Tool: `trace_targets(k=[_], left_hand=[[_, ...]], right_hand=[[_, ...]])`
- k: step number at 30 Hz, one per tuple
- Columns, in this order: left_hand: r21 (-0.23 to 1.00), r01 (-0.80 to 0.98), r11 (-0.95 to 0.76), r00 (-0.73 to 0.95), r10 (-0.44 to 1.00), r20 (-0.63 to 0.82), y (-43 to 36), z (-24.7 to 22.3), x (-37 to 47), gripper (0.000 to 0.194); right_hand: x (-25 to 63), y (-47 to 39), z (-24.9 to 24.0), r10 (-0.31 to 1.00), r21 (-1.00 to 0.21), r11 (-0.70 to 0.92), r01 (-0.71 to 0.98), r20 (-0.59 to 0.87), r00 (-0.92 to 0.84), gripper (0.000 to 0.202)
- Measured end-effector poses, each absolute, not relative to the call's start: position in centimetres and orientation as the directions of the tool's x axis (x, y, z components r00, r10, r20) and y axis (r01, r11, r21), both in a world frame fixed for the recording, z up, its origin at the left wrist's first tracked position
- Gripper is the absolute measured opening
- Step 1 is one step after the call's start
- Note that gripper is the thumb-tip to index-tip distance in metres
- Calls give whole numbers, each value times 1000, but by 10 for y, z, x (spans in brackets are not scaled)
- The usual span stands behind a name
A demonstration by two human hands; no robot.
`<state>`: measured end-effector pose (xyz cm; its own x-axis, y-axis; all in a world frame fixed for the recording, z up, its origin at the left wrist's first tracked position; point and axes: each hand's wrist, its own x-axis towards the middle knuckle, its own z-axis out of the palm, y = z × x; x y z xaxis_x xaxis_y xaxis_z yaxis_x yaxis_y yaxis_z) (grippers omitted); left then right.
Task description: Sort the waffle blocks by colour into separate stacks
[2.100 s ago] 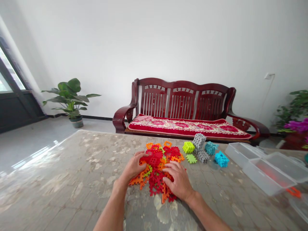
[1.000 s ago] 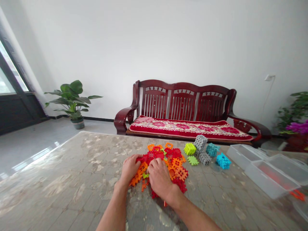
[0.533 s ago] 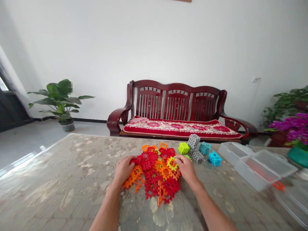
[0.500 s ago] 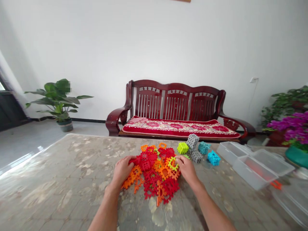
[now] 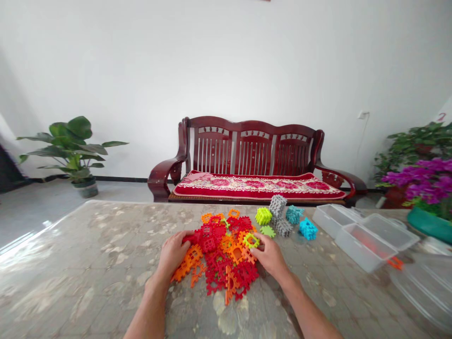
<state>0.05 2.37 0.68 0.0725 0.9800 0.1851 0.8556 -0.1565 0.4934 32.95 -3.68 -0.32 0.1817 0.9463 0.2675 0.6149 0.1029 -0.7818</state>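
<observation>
Table (image 5: 88, 245) under me, and mid-table sits the red-orange tile pile (image 5: 221, 261), my landmark. My left hand (image 5: 173, 254) lies flat on the pile's left edge, grip loose, holding nothing. My right hand (image 5: 270, 256) at its right edge pinches a green tile (image 5: 251, 240) atop the pile.
</observation>
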Motion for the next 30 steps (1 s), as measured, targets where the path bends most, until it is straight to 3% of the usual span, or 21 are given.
trace_targets(k=[3,11,23,30], left_hand=[[497,854,-152,73,982,175,24,6,0,41],[495,856,-150,82,984,156,23,9,1,42],[518,840,-159,73,980,184,26,4,0,40],[525,834,-173,69,975,211,27,1,-1,38]], right_hand=[[332,-37,4,906,-760,119,639,346,242,49],[362,6,39,741,-720,-20,694,455,494,49],[365,32,36,779,-550,-282,786,348,522,39],[365,36,38,781,-511,-324,796,331,530,39]])
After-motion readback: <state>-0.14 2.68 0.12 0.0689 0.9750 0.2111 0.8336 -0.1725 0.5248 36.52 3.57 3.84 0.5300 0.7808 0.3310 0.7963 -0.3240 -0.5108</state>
